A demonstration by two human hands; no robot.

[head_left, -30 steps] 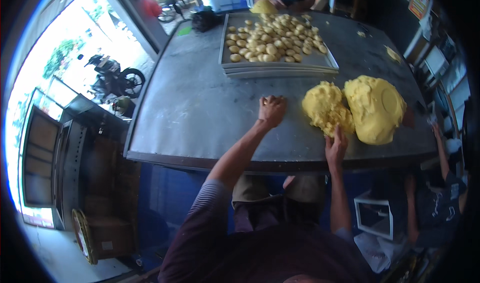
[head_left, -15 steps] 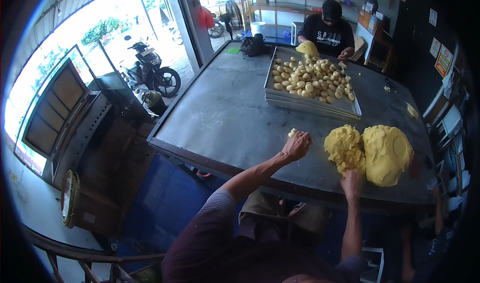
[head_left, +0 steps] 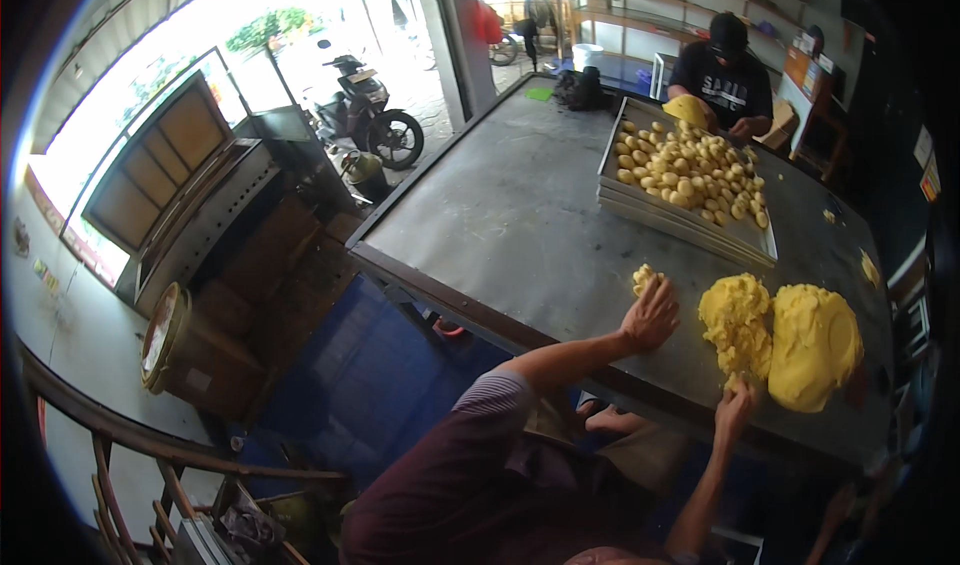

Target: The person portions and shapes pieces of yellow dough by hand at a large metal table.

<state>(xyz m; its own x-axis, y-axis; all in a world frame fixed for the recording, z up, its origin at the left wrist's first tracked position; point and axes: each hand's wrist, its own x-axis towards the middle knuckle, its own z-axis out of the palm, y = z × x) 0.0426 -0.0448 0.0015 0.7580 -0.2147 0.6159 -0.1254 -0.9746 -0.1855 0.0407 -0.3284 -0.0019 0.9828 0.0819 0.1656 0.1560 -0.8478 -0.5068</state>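
Note:
My left hand (head_left: 652,315) is over the metal table, fingers stretched out and apart, beside a small cluster of pale yellow dough pieces (head_left: 641,276). With closed fingers my right hand (head_left: 737,401) pinches a bit of yellow dough (head_left: 735,378) at the near edge of a rough, crumbly dough mound (head_left: 736,315). Touching that mound on the right is a larger, smoother lump of dough (head_left: 815,350). Farther back, a stack of metal trays (head_left: 680,227) carries many small round dough balls (head_left: 690,175) on top.
Across the table (head_left: 470,205) a person in a dark shirt (head_left: 725,80) sits behind the trays, near a yellow dough lump (head_left: 685,110). A black bag (head_left: 578,90) lies at the far left corner. On the left stand a wooden-framed cabinet (head_left: 165,155) and a parked motorcycle (head_left: 365,110).
The whole view has swung, so things sit farther right. My left hand's curled fingers have straightened, uncovering more of the small dough pieces. My right hand stays at the mound's near edge.

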